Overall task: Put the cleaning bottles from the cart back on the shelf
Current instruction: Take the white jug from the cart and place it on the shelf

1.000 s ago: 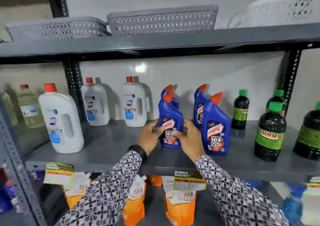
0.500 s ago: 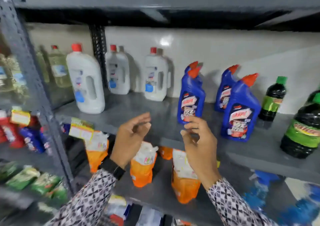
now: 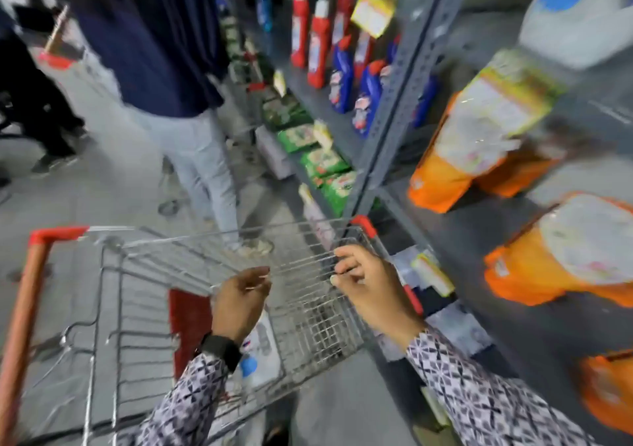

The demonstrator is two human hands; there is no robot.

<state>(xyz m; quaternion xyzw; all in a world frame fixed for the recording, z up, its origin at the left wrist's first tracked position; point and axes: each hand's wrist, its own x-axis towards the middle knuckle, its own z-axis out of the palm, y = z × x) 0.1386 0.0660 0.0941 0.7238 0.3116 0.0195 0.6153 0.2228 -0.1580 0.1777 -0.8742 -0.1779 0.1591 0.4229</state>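
I look down into a wire shopping cart [image 3: 191, 240] with red corner caps. A white bottle with a blue label [image 3: 265, 349] lies in its basket, partly hidden behind my left wrist, next to a red panel [image 3: 188, 322]. My left hand [image 3: 239, 303] hovers over the basket, fingers loosely curled and holding nothing. My right hand [image 3: 368, 289] is above the cart's right rim, also holding nothing. The grey shelf [image 3: 513, 243] rises on the right, with a white jug [image 3: 575, 17] at the top corner.
Orange refill pouches [image 3: 472, 151] fill the lower shelf boards. Blue bottles [image 3: 368, 99] and red bottles [image 3: 318, 45] stand further along, past a grey upright [image 3: 394, 103]. A person in a navy top and light jeans [image 3: 191, 144] stands just beyond the cart. The view is motion-blurred.
Both hands let go of the blue bottle on the shelf and drew back. My view swung down and left from the shelf to the cart, and the hands now hang over it.
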